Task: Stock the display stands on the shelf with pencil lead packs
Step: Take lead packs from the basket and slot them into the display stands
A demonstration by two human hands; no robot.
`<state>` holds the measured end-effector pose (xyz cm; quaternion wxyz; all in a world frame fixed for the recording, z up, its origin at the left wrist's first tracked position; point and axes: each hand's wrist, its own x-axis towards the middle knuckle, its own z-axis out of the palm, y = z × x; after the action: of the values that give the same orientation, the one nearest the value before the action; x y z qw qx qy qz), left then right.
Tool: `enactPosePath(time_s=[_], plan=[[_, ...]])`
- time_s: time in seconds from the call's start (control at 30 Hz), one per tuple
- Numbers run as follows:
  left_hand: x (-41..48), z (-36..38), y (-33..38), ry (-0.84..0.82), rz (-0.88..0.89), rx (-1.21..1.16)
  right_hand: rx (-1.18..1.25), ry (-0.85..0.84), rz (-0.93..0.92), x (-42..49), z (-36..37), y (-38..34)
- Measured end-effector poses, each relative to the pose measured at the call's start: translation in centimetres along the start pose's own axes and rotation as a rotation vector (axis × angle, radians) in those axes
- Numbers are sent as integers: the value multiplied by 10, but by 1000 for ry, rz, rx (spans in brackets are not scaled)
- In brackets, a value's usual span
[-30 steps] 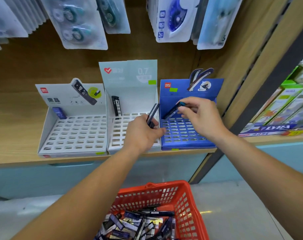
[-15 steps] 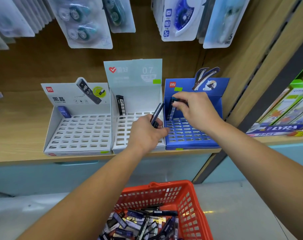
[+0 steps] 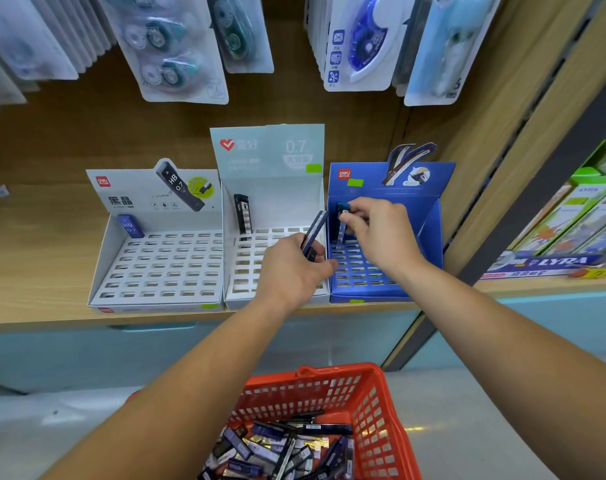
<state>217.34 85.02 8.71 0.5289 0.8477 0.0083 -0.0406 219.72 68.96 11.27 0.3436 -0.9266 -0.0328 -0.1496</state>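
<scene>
right hand (image 3: 381, 233) is pinching a lead pack (image 3: 341, 216) by its top, standing it in the blue stand (image 3: 429, 220), back-left slot. left hand (image 3: 291, 268) is gripping a spare pack (image 3: 313, 233) low down. prob light, stiff, slick plastic, so pinching the flat sides near the top is looking best.
</scene>
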Motion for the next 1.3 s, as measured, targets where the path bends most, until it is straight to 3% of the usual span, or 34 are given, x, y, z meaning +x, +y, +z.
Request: enactPosePath(time_s=[0.17,0.27,0.4,0.47,0.63,0.87,1.07,1.2,1.3], plan=[[-6,-6,9,-6,11,1,-80,19,84,-5,-8,-14],[-16,-35,20,84,81,-26,-20,95,16,-17,-23,-38],[-25,-106,11,362,128,145,80,-91,-162,-14,2,-86],[-24,-129,-7,422,77,185,100,-148,-167,-1,31,-99],[-12,-118,-41,340,6,187,181,-59,-94,17,78,-108],[-5,-113,-47,352,7,173,193,9,-66,25,94,-114],[-14,-115,-36,358,-2,140,302,251,-164,8,30,-112],[-29,-110,0,376,140,70,304,246,-77,-16,-27,-65],[-38,-74,18,230,168,78,246,214,3,-26,-46,-32]])
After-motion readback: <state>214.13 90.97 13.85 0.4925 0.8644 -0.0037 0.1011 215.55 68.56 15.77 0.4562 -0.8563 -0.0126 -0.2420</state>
